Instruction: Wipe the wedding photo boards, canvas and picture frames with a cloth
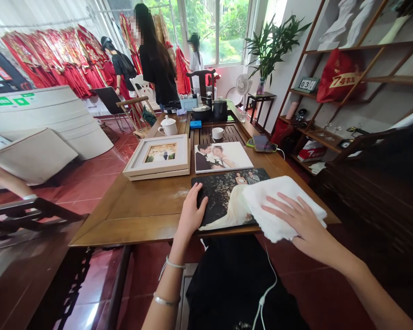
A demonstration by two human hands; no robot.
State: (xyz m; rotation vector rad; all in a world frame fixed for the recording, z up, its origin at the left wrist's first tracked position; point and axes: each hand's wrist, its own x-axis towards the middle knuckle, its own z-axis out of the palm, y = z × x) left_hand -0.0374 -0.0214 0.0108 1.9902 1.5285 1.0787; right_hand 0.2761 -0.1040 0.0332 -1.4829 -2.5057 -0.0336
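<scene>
The work in hand looks like wiping, and it seems to be partway through: a dark, rectangular photo panel (216, 197) with a long cream gown printed across it lies flat at the near edge of the brown wooden table (131, 208), its right part under a fluffy white cloth (278, 188). The right hand (294, 217) is spread flat over that cloth, its grip unclenched and pressing rather than pinching; the left hand (193, 206) rests on the panel's left edge, its grip loose, not visibly closed around it. How much of the surface has been wiped cannot be told, nor whether the white-edged couple photo panel (239, 158) or the stacked pale-wood picture frames (160, 152) beyond are done or left. As for writing, the large red bag (340, 78) on the shelf shows pale characters beginning "7号衣", the last unclear; the small green-framed calendar (307, 84) reads "03" beside a smaller mark; the bright green labels (12, 99) at far left are too blurred to read.
</scene>
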